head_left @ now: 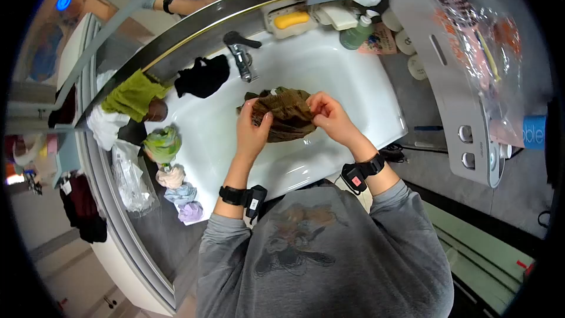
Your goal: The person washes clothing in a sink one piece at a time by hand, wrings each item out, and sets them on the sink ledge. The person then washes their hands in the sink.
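While each grip (253, 133) (334, 121) holds brown cloth (286, 122), blue packaging (534, 132) reads "ble".

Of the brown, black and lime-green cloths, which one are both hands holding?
The brown cloth, between the left hand and right hand; the black cloth and lime-green cloth lie away from both.

Has a garment (286, 119) over the sink (359, 85), before the faucet (240, 58) (with soap (292, 20) to its right), a plastic bag (133, 181) leftward on the counter (160, 237).
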A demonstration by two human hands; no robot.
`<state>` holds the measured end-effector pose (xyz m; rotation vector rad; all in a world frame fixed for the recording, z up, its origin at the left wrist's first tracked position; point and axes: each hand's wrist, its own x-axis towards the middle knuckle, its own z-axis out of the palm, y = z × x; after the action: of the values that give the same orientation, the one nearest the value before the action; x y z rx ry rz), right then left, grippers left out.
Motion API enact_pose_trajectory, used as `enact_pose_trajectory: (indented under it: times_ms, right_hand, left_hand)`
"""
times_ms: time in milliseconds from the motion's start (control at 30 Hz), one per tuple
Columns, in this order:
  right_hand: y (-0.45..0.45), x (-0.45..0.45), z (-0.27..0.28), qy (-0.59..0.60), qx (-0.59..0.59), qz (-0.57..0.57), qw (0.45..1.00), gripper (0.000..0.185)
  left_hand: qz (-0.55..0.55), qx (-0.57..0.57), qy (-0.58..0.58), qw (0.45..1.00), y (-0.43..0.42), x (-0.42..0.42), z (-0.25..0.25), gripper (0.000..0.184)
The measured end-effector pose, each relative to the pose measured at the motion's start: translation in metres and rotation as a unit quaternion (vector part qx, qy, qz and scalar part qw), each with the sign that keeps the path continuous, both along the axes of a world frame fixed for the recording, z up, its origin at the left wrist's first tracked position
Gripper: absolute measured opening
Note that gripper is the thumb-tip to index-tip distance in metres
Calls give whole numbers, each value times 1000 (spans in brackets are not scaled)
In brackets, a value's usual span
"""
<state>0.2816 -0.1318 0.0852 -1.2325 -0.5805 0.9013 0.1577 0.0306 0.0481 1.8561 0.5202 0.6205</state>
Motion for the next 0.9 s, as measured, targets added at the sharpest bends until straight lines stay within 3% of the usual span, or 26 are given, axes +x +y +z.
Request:
enact_pose_trajectory:
  times_ms: [33, 100, 167, 200, 267, 300, 367, 433, 500, 567, 633, 667, 733, 767, 833, 867, 900]
  right_hand:
    - [7, -4, 1, -22, -3, 50, 998, 19]
    - [19, -12, -3, -42, -5, 83, 996, 18]
    - [27, -22, 12, -186, -104, 106, 971, 26]
    - [35, -27, 20, -187, -102, 113, 970, 26]
    - [51, -39, 38, -398, 36, -124, 908, 43]
    - [53, -35, 45, -399, 39, -120, 908, 43]
    - [56, -22, 52, -602, 28, 90, 793, 60]
    - [63, -23, 46, -595, 39, 118, 794, 56]
    - [66, -16, 35, -557, -67, 219, 799, 50]
    - [65, -15, 23, -570, -25, 195, 798, 42]
    - [56, -18, 13, -535, -40, 280, 796, 36]
    - [53, -21, 8, -537, -36, 280, 795, 36]
    - [46, -29, -5, -577, -39, 360, 732, 25]
    - [44, -31, -20, -578, -36, 361, 731, 25]
    - [44, -35, -52, -624, -32, 404, 668, 19]
    - [47, -39, -65, -655, -83, 460, 593, 13]
    - [49, -41, -84, -657, -80, 460, 592, 13]
  left_hand:
    - [9, -1, 2, 1000, 6, -6, 12, 31]
    - [-3, 178, -38, 983, 15, -17, 43, 26]
    - [17, 186, -45, 981, 20, -24, 63, 23]
    - [15, 212, -29, 977, 23, -27, 71, 21]
    - [18, 237, -12, 971, 27, -33, 81, 20]
    - [-4, 281, 2, 960, 28, -35, 86, 22]
    - [-22, 325, 18, 945, 28, -40, 90, 24]
    - [-47, 350, -55, 934, 27, -40, 93, 24]
    - [-61, 349, -60, 933, 30, -46, 74, 27]
    - [-166, 232, 194, 939, 31, -60, 51, 32]
    - [-179, 234, 216, 931, 35, -72, 34, 35]
    - [-187, 271, 168, 929, 36, -78, 20, 36]
    - [-223, 330, 141, 906, 38, -91, 6, 45]
    - [-221, 331, 142, 906, 37, -94, -6, 45]
    - [-297, 404, 180, 846, 32, -96, -32, 53]
    - [-330, 342, 253, 843, 27, -96, -40, 51]
    - [-327, 344, 254, 843, 24, -96, -55, 51]
